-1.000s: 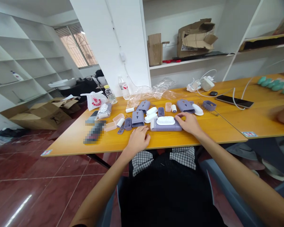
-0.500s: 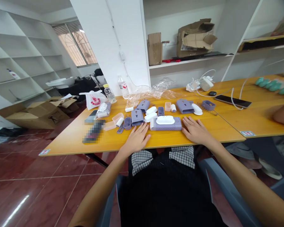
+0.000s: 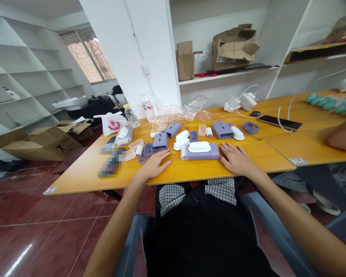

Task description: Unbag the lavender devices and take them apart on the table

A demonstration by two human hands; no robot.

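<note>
My left hand (image 3: 154,165) lies flat on the table, fingers outstretched, its fingertips by the front edge of a purple plastic case (image 3: 160,141). Flat on the right is my right hand (image 3: 235,158), its fingertips beside the right end of a purple plastic body with a white bristled brush head (image 3: 199,147) on top. Neither hand grips anything. Two white oval pieces (image 3: 181,140) sit behind the left end of that body. Small purple cups, such as one (image 3: 148,150) left of the case, and a white cylinder (image 3: 138,150) lie nearby.
Farther back are another purple case (image 3: 222,130), a white oval head (image 3: 238,133) and a purple ring-shaped part (image 3: 251,127). Bottles (image 3: 132,116), clear plastic wrap (image 3: 196,108), a charger (image 3: 248,101) and a phone (image 3: 280,122) also occupy the table. Another person's arm (image 3: 343,137) rests at right.
My left hand has moved left along the table. The nearest purple case, small cup and white cylinder have shifted left too. My right hand stays flat by the brush body.
</note>
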